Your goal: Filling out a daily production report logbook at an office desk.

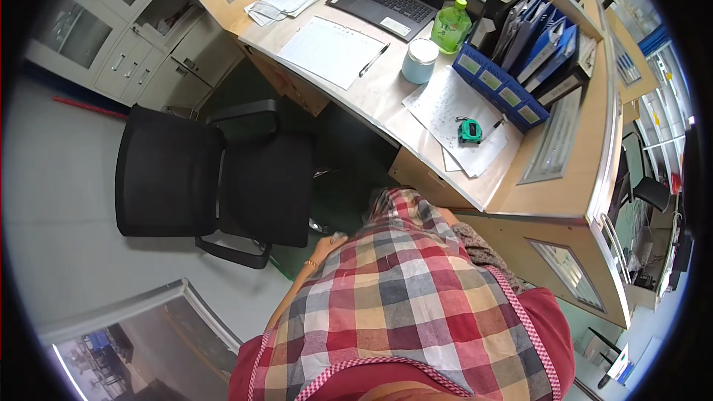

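My left hand (325, 247), with a bracelet at the wrist, is beside the left edge of my checked apron (401, 275). Something small and greyish shows at its fingertips, too small to name, and the fingers are partly hidden. Most of my right hand (448, 216) is behind the apron, near the desk's front edge; its fingers do not show. On the desk (371, 108), closest to that hand, a green tape measure (469, 130) and a pen (493, 129) lie on printed sheets (453, 108).
A black office chair (267, 189) stands to my left, near the desk. The desktop bears a laptop (390, 4), a sheet with a pen (374, 59), a lidded jar (420, 61), a green bottle (451, 26) and blue binders (546, 52). Cabinets (126, 44) stand at far left.
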`<move>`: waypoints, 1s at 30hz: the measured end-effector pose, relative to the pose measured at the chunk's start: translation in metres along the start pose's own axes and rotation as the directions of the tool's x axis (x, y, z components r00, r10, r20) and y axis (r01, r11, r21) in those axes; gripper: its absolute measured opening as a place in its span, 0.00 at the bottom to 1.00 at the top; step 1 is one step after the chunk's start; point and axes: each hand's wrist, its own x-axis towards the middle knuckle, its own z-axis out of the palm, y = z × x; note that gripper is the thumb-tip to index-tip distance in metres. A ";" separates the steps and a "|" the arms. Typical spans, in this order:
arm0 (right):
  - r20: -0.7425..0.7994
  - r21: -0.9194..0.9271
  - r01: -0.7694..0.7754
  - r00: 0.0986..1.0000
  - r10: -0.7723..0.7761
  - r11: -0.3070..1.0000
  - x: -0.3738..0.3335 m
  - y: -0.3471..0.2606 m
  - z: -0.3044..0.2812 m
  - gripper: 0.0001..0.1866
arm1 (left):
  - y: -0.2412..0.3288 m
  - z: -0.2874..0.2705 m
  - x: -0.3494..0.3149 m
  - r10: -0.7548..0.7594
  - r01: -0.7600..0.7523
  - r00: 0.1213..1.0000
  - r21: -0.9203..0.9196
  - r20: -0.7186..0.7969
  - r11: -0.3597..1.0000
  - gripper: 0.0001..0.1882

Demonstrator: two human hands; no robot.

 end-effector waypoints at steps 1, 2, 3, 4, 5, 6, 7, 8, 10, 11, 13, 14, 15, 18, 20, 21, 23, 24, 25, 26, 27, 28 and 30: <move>-0.008 0.018 -0.015 1.000 0.015 1.000 0.050 0.029 -0.033 0.20 | 0.026 -0.004 0.073 -0.008 0.008 1.000 0.016 0.017 1.000 0.31; -0.003 -0.021 -0.025 1.000 0.025 0.999 0.105 0.056 -0.083 0.19 | 0.055 -0.001 0.145 -0.064 0.063 0.996 -0.024 -0.062 0.998 0.30; 0.003 -0.062 -0.035 0.999 0.036 0.997 0.159 0.084 -0.133 0.18 | 0.085 0.005 0.214 -0.122 0.113 0.983 -0.069 -0.140 0.991 0.29; 0.034 -0.058 -0.096 0.995 0.098 0.994 0.220 0.090 -0.188 0.17 | 0.127 0.001 0.278 -0.129 0.124 0.983 -0.044 -0.132 0.991 0.29; 0.063 -0.050 -0.161 0.984 0.164 0.986 0.276 0.087 -0.242 0.17 | 0.192 -0.007 0.332 -0.130 0.106 0.969 -0.125 -0.210 0.986 0.25; 0.049 -0.021 -0.175 0.983 0.176 0.984 0.326 0.095 -0.284 0.17 | 0.246 -0.020 0.388 -0.130 0.073 0.949 -0.203 -0.286 0.976 0.22; 0.022 -0.022 -0.154 0.988 0.154 0.988 0.377 0.099 -0.319 0.16 | 0.278 -0.040 0.444 -0.129 0.079 0.950 -0.180 -0.284 0.980 0.22; -0.002 -0.033 -0.134 0.991 0.134 0.990 0.421 0.103 -0.355 0.15 | 0.306 -0.058 0.499 -0.101 0.016 0.947 -0.267 -0.306 0.964 0.17; -0.050 0.038 -0.162 0.985 0.164 0.986 0.494 0.100 -0.416 0.14 | 0.366 -0.100 0.596 -0.076 -0.067 0.939 -0.395 -0.335 0.916 0.10; -0.087 0.098 -0.186 0.977 0.195 0.978 0.526 0.101 -0.437 0.13 | 0.400 -0.121 0.633 -0.082 -0.082 0.937 -0.441 -0.340 0.894 0.09; -0.114 0.157 -0.220 0.964 0.239 0.963 0.574 0.110 -0.464 0.13 | 0.448 -0.173 0.709 0.018 -0.115 0.946 -0.283 -0.324 0.952 0.13; -0.130 0.151 -0.270 0.948 0.290 0.951 0.594 0.117 -0.476 0.13 | 0.472 -0.197 0.751 0.094 -0.155 0.942 -0.170 -0.321 0.973 0.13; -0.149 0.145 -0.318 0.929 0.339 0.937 0.624 0.125 -0.486 0.13 | 0.496 -0.226 0.800 0.095 -0.140 0.950 -0.133 -0.298 0.981 0.14; -0.205 0.251 -0.342 0.896 0.395 0.906 0.771 0.152 -0.516 0.13 | 0.534 -0.348 1.013 0.410 -0.282 0.859 0.387 -0.306 0.878 0.17; -0.254 0.401 -0.312 0.865 0.432 0.861 0.886 0.166 -0.532 0.14 | 0.581 -0.428 1.152 0.424 -0.210 0.866 0.575 -0.266 0.791 0.22; -0.259 0.408 -0.327 0.854 0.452 0.852 0.946 0.166 -0.542 0.14 | 0.590 -0.470 1.216 0.425 -0.175 0.870 0.650 -0.249 0.739 0.24; -0.270 0.530 -0.257 0.852 0.448 0.808 1.055 0.157 -0.562 0.16 | 0.599 -0.543 1.324 0.417 -0.154 0.886 0.719 -0.204 0.678 0.25; -0.261 0.529 -0.284 0.843 0.471 0.800 1.108 0.149 -0.573 0.16 | 0.604 -0.570 1.370 0.395 -0.144 0.898 0.720 -0.194 0.679 0.27; -0.249 0.528 -0.315 0.830 0.498 0.789 1.158 0.141 -0.585 0.17 | 0.607 -0.591 1.412 0.371 -0.135 0.911 0.719 -0.181 0.681 0.28; -0.277 0.500 -0.322 0.820 0.501 0.804 1.208 0.144 -0.592 0.18 | 0.612 -0.607 1.450 0.353 -0.129 0.926 0.768 -0.132 0.627 0.29; -0.304 0.470 -0.331 0.810 0.502 0.818 1.256 0.151 -0.600 0.20 | 0.614 -0.618 1.485 0.349 -0.146 0.931 0.764 -0.109 0.629 0.29; -0.322 0.499 -0.363 0.765 0.557 0.787 1.305 0.152 -0.612 0.21 | 0.615 -0.628 1.517 0.325 -0.152 0.942 0.756 -0.085 0.637 0.28; -0.350 0.469 -0.474 0.675 0.649 0.746 1.397 0.166 -0.635 0.24 | 0.618 -0.639 1.577 0.305 -0.173 0.951 0.737 -0.047 0.653 0.25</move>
